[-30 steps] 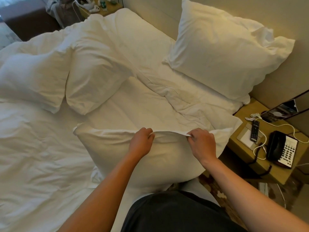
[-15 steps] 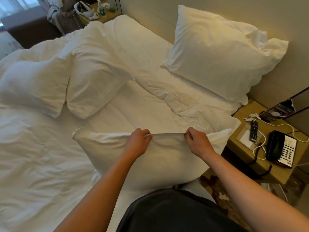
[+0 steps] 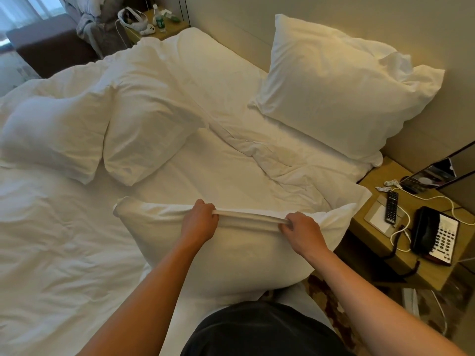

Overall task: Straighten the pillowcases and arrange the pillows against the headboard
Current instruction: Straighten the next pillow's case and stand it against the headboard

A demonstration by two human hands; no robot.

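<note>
While the left hand [image 3: 199,222] and right hand [image 3: 302,229] each pinch the pillowcase hem [image 3: 250,217] of the pillow [image 3: 246,255] at the bed's [image 3: 64,253] near edge — taut between them — uneven tugging could slip it floorward.

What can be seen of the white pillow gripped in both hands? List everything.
The white pillow gripped in both hands is plump, in a smooth white cotton-looking case. It lies across the near edge of the white-sheeted bed, partly overhanging it. The left hand and right hand pinch its far edge, stretching the fabric taut into a straight band between them. Its corners stick out on both sides.
</note>
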